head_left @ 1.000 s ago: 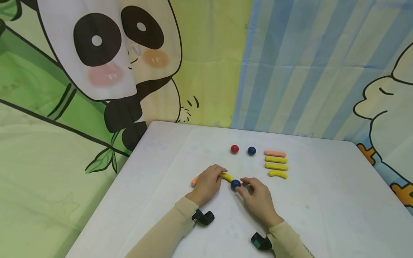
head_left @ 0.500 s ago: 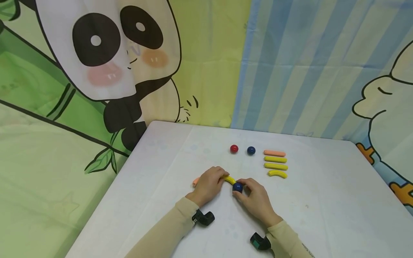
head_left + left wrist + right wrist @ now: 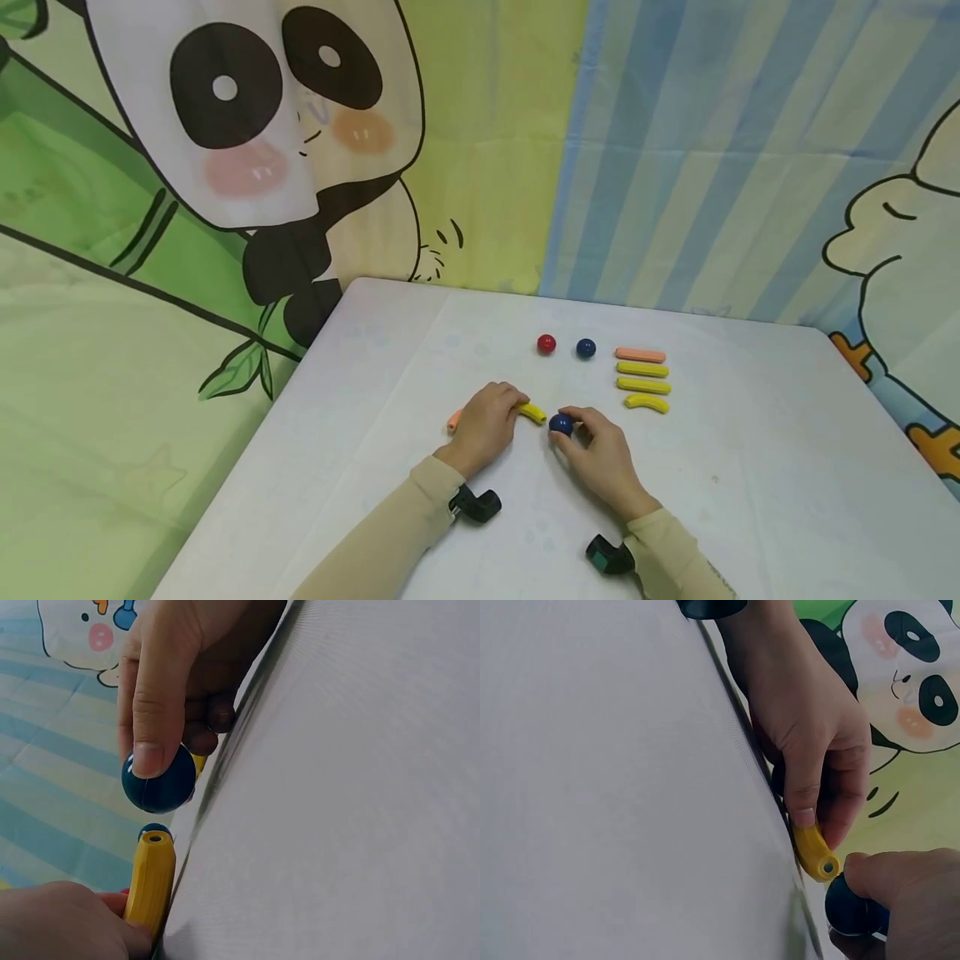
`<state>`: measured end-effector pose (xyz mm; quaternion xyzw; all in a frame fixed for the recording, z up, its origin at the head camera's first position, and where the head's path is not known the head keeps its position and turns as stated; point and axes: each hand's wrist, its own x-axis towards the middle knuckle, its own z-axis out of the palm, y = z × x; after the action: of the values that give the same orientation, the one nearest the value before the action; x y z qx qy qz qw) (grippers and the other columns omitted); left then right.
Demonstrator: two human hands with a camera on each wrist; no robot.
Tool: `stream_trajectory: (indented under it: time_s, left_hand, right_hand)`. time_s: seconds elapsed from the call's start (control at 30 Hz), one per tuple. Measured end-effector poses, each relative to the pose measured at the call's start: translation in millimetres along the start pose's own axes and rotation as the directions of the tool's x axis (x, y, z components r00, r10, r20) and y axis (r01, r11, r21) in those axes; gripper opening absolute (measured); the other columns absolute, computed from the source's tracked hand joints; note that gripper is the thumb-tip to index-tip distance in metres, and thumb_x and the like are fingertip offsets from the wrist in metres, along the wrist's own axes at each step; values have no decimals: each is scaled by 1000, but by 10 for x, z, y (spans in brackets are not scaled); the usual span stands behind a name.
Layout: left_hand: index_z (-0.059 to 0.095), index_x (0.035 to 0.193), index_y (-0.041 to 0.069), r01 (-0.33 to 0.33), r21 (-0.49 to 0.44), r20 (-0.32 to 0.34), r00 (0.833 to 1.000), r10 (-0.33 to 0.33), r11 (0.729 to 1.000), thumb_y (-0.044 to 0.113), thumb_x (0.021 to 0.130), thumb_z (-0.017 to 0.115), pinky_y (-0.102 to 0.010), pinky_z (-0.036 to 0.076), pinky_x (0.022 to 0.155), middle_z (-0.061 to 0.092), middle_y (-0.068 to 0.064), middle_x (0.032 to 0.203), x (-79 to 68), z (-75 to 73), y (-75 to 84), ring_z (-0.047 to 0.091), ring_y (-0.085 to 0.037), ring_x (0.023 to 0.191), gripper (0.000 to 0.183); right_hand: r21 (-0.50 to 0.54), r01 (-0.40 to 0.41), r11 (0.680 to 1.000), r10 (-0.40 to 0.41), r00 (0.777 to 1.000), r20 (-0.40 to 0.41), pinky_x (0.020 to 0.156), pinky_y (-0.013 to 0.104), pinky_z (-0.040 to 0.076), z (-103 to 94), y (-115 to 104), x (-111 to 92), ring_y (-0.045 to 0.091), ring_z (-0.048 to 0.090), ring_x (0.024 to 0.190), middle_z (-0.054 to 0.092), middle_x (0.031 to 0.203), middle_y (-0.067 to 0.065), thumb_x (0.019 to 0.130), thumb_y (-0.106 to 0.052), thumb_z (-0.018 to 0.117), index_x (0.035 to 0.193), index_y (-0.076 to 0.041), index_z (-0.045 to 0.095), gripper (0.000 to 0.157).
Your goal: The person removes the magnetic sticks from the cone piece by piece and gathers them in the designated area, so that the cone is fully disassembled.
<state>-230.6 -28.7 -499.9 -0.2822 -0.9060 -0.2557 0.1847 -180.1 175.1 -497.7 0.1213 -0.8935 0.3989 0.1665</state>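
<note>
My left hand (image 3: 486, 425) pinches a yellow curved stick (image 3: 533, 413) between thumb and fingers. In the right wrist view the free end of this curved stick (image 3: 814, 853) shows a round hole. My right hand (image 3: 600, 457) holds a dark blue ball (image 3: 560, 425) by thumb and fingertips, just right of that end. A small gap separates ball and stick, plain in the left wrist view, where the ball (image 3: 159, 784) faces the stick's end (image 3: 154, 862). A pink piece (image 3: 453, 422) pokes out left of my left hand, mostly hidden by it.
On the white table (image 3: 750, 467), farther back, lie a red ball (image 3: 547, 344) and another blue ball (image 3: 586, 348). Right of them, a pink stick (image 3: 641, 355), two straight yellow sticks (image 3: 642, 386) and a curved yellow one (image 3: 647, 403) form a column. A printed curtain (image 3: 495, 150) hangs behind.
Half a second ago the blue ball was against the yellow curved stick's end. My right hand has since drawn it slightly right and away, leaving a gap. The left hand stays almost in place.
</note>
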Motion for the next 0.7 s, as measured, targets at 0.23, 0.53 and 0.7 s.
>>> stream_trajectory:
  time_s: [0.23, 0.53, 0.7]
  left_hand:
    - [71, 103, 13, 22, -11, 3, 1000, -22, 1000, 5, 90, 65, -26, 50, 81, 66, 3, 98, 10, 2, 4, 60, -14, 91, 16]
    - [71, 102, 14, 33, -22, 9, 999, -32, 999, 7, 92, 62, -27, 51, 80, 66, 3, 97, -15, 9, 2, 60, -15, 90, 15]
    - [71, 101, 14, 15, -26, -4, 1000, -15, 1000, 7, 92, 60, -26, 51, 79, 66, 4, 97, 2, 23, 3, 60, -15, 89, 16]
  right_hand:
    - [4, -116, 993, 116, 993, -32, 64, 24, 46, -33, 73, 247, 15, 59, 76, 68, 100, 6, 83, -14, 78, 120, -7, 66, 40]
    - [12, -257, 966, 257, 966, -22, 67, 27, 48, 88, 161, 671, 19, 64, 83, 70, 105, 11, 86, -23, 76, 123, -10, 64, 41]
    - [-12, -270, 963, 270, 962, -35, 70, 30, 49, 131, 213, 798, 21, 64, 85, 69, 109, 12, 87, -25, 75, 123, -11, 64, 41]
